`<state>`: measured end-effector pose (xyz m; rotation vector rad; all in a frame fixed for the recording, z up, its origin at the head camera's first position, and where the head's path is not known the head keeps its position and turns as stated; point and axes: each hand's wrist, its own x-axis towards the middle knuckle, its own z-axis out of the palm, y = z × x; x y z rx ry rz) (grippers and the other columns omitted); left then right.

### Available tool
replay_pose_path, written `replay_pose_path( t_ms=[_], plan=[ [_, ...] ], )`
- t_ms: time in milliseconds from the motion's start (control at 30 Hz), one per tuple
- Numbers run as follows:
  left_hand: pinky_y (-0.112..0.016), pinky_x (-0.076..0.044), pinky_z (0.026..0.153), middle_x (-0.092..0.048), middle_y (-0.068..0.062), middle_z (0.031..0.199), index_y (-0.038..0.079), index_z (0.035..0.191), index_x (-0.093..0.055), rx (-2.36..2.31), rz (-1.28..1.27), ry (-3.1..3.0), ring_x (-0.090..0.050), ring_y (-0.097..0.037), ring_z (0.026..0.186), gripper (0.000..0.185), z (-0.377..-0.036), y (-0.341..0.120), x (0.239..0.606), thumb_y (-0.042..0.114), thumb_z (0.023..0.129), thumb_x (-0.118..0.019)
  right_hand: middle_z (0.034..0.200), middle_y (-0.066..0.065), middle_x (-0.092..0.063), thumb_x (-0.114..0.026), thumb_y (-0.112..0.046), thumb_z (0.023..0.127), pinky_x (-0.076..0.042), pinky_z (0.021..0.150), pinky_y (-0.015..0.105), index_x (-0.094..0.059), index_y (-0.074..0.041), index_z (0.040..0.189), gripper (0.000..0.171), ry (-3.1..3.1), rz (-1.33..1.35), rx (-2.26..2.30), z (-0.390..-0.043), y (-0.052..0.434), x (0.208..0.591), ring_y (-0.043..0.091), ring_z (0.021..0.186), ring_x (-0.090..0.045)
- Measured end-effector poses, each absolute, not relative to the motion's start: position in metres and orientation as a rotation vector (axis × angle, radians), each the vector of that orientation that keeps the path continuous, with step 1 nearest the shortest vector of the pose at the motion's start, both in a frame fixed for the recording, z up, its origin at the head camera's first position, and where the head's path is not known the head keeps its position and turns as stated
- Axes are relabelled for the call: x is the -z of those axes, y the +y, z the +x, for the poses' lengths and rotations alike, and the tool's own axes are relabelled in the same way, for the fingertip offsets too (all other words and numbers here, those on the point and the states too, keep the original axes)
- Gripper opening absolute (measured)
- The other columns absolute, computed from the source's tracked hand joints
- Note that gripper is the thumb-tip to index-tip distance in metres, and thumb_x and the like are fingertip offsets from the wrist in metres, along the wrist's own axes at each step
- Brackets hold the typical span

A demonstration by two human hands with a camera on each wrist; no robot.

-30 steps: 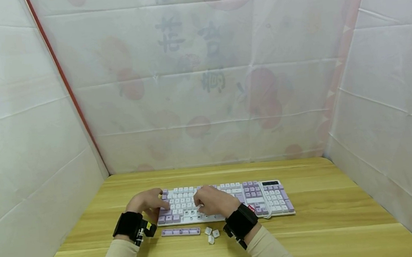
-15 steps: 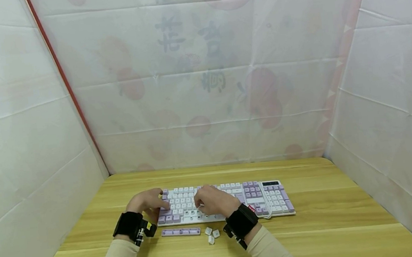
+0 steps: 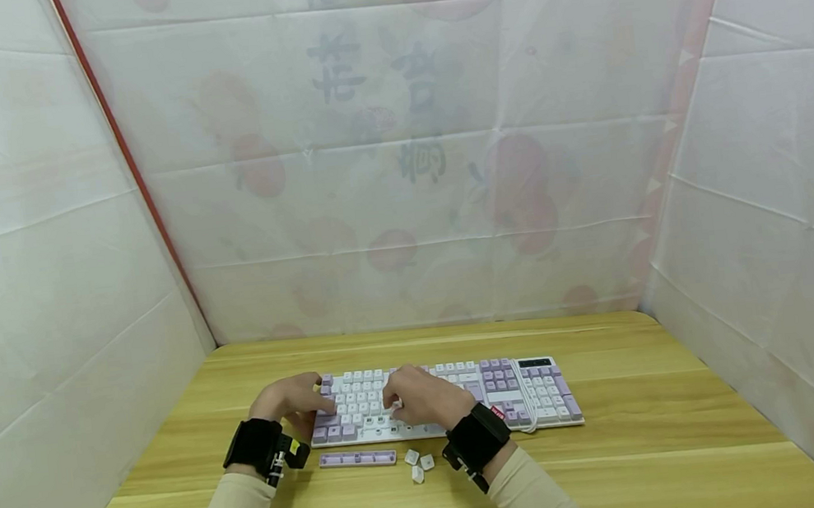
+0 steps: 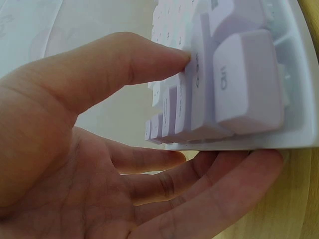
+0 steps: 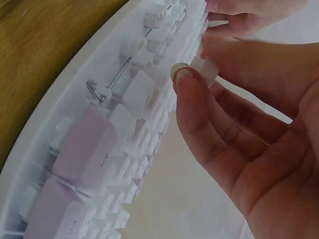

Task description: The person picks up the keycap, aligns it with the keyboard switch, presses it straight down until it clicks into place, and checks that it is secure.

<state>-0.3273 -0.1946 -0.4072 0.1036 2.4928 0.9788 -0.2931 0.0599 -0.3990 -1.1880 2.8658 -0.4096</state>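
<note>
A white and lilac keyboard point(image 3: 533, 390) lies across the wooden table point(image 3: 658, 443). My left hand point(image 3: 291, 398) grips its left end: in the left wrist view the thumb point(image 4: 124, 62) presses on the keys point(image 4: 239, 84) and the fingers point(image 4: 214, 184) reach under the edge. My right hand point(image 3: 422, 397) hovers over the middle rows. In the right wrist view its thumb point(image 5: 192, 94) and a finger pinch a small white keycap point(image 5: 207, 69) just above the keyboard point(image 5: 114, 129), near bare switch posts and a wire stabiliser point(image 5: 107, 84).
A loose lilac space bar point(image 3: 357, 458) and three loose white keycaps point(image 3: 419, 461) lie on the table in front of the keyboard. A white cable point(image 3: 522, 399) crosses the keyboard's right part. White sheet walls point(image 3: 57, 324) close in the table on three sides.
</note>
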Motion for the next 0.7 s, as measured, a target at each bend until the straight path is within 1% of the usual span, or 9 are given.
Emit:
replay_pose_path(
  t_ms=[133,367,533,700],
  plan=[
    [-0.039,-0.059,0.067,-0.061,-0.015,0.102,-0.004,0.141,-0.033,-0.977,0.105,2.494,-0.064,-0.023,0.084,0.074,-0.3274,-0.1947,0.4069,0.021,0.082,-0.070,0.103,-0.001,-0.072,-0.068,-0.006,0.085,-0.054,0.076,0.017,-0.074,-0.014,0.103,0.021,2.861,-1.173,0.412,-0.2929,0.0600,0.3989,0.012,0.097,-0.067],
    [-0.039,-0.059,0.067,-0.061,-0.015,0.102,-0.004,0.141,-0.033,-0.968,0.107,2.499,-0.064,-0.022,0.083,0.074,-0.3271,-0.1946,0.4069,0.021,0.082,-0.070,0.104,0.000,-0.071,-0.070,-0.006,0.084,-0.054,0.079,0.018,-0.074,-0.013,0.104,0.022,2.869,-1.125,0.402,-0.2923,0.0595,0.3963,0.013,0.098,-0.066],
    [-0.039,-0.059,0.066,-0.061,-0.016,0.103,-0.004,0.142,-0.032,-0.979,0.099,2.492,-0.064,-0.023,0.083,0.075,-0.3277,-0.1950,0.4077,0.021,0.082,-0.071,0.097,-0.003,-0.070,-0.072,-0.006,0.082,-0.053,0.078,0.018,-0.075,-0.015,0.097,0.017,2.889,-1.126,0.397,-0.2923,0.0600,0.3962,0.009,0.091,-0.064],
    [-0.039,-0.059,0.066,-0.061,-0.017,0.104,-0.004,0.142,-0.032,-0.988,0.105,2.484,-0.065,-0.024,0.084,0.076,-0.3282,-0.1954,0.4086,0.021,0.082,-0.071,0.088,-0.004,-0.069,-0.074,-0.006,0.079,-0.050,0.073,0.018,-0.074,-0.016,0.087,0.013,2.897,-1.136,0.407,-0.2919,0.0597,0.3956,0.005,0.079,-0.059]
  ],
)
